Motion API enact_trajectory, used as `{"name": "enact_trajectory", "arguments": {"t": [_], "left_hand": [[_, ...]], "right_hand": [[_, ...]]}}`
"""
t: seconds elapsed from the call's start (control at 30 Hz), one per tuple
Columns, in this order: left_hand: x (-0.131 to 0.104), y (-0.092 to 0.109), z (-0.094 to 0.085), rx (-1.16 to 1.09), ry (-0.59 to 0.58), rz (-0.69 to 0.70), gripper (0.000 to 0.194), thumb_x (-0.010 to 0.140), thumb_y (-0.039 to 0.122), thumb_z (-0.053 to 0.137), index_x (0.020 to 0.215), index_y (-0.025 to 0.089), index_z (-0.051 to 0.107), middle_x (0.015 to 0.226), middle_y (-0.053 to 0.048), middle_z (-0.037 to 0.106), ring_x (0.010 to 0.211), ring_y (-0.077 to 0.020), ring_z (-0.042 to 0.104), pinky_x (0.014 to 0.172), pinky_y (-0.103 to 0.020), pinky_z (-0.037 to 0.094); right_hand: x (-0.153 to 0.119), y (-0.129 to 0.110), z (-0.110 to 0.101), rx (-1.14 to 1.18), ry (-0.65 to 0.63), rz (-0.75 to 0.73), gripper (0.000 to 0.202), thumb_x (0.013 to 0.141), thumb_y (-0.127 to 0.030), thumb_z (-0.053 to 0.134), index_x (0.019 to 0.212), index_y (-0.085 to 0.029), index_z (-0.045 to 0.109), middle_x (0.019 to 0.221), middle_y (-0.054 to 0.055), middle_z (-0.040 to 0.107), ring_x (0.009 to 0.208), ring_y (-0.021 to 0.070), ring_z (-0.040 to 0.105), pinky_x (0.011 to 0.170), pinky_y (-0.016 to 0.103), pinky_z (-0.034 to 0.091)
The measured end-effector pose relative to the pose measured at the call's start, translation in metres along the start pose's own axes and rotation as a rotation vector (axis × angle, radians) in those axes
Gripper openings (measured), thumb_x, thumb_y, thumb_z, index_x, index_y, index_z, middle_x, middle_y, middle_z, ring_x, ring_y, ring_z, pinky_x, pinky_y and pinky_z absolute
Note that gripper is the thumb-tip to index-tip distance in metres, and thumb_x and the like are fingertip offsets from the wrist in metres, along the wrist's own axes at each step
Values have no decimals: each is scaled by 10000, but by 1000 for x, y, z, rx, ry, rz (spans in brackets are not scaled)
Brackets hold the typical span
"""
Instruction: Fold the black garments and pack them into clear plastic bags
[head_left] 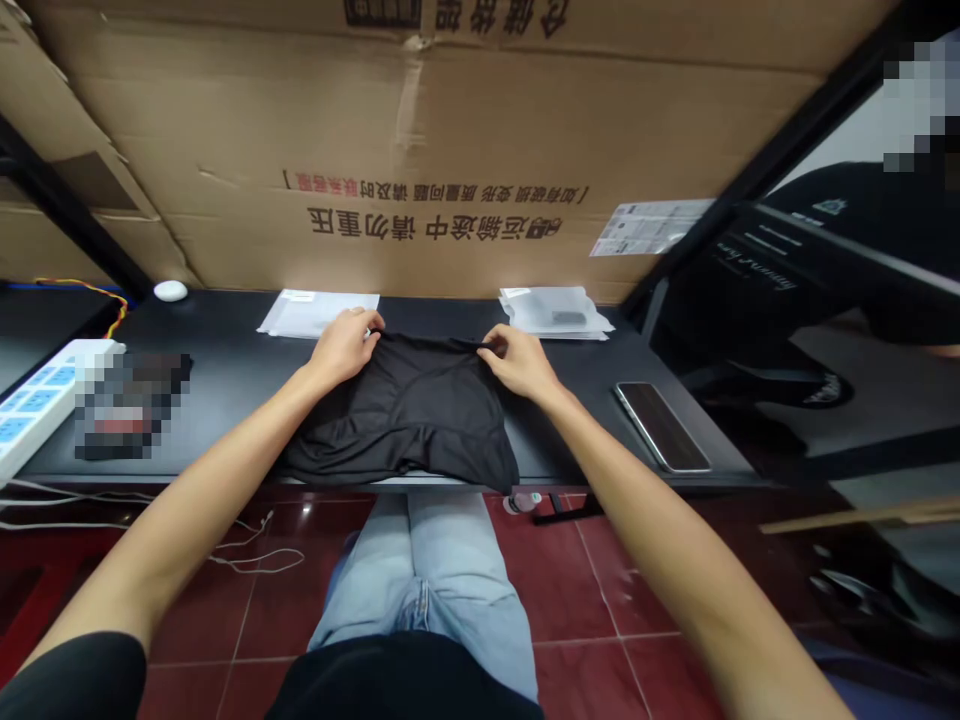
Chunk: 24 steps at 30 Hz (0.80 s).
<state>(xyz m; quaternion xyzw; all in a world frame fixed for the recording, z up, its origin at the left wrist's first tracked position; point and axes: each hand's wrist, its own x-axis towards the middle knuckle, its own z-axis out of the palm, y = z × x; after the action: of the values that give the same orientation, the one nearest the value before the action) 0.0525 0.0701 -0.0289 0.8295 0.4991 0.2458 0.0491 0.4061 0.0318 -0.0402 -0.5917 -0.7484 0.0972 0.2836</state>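
A black stretchy garment (427, 400) lies spread on the dark table, its near edge hanging slightly over the table's front. Its exact kind I cannot tell. My left hand (346, 345) pinches the far left corner between thumb and fingers. At the far right corner, my right hand (519, 360) grips the edge the same way. The far edge runs fairly straight between both hands. Just behind my left hand is a white flat packet (300, 312); another pale plastic packet (555, 310) lies behind my right hand.
A cardboard sheet (450, 120) with printed characters stands along the table's back. A phone (660, 425) lies on the right, a white power strip (45, 400) on the left. A white oval object (170, 291) sits at the back left. A person in dark clothing is at the far right.
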Motion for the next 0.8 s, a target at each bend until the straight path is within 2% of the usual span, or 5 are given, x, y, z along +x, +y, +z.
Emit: {"name": "enact_trajectory", "arguments": {"t": [0.1, 0.23, 0.57, 0.7, 0.8], "left_hand": [[-6, 2, -11, -99, 37, 59, 265, 980, 185, 594, 1221, 199, 705, 1150, -97, 738, 1082, -244, 689, 1053, -419, 554], [-29, 9, -28, -151, 28, 121, 300, 966, 187, 613, 1247, 219, 713, 1135, -79, 733, 1113, -238, 691, 1085, -426, 554], [-93, 22, -42, -142, -196, 349, 349, 1021, 222, 541, 1273, 270, 778, 1169, -90, 731, 1146, -260, 657, 1041, -443, 572], [-100, 29, -51, -90, -312, 359, 364, 1005, 247, 560, 1295, 278, 778, 1171, -94, 731, 1144, -280, 646, 1054, -472, 560], [-100, 37, -58, -27, -317, 303, 372, 1043, 328, 531, 1321, 251, 767, 1243, -117, 713, 1212, -308, 628, 1102, -506, 544]], "right_hand": [[-5, -5, -12, 165, 48, -54, 129, 936, -349, 667, 1008, -258, 721, 1083, 81, 829, 1024, 308, 780, 961, 509, 642], [-21, -11, -28, 331, -3, -160, 110, 902, -321, 671, 996, -267, 690, 1233, 76, 829, 1169, 300, 776, 1056, 524, 628], [-74, -8, -37, 122, -275, -322, 255, 852, -184, 602, 1060, -297, 698, 1420, 41, 774, 1322, 319, 740, 1157, 540, 575], [-83, -7, -41, 131, -327, -368, 204, 955, -302, 656, 1145, -301, 732, 1480, 56, 739, 1402, 316, 694, 1215, 547, 550], [-82, -14, -44, 131, -296, -391, 195, 1022, -436, 682, 1147, -303, 749, 1508, 62, 723, 1441, 321, 664, 1236, 547, 540]]}}
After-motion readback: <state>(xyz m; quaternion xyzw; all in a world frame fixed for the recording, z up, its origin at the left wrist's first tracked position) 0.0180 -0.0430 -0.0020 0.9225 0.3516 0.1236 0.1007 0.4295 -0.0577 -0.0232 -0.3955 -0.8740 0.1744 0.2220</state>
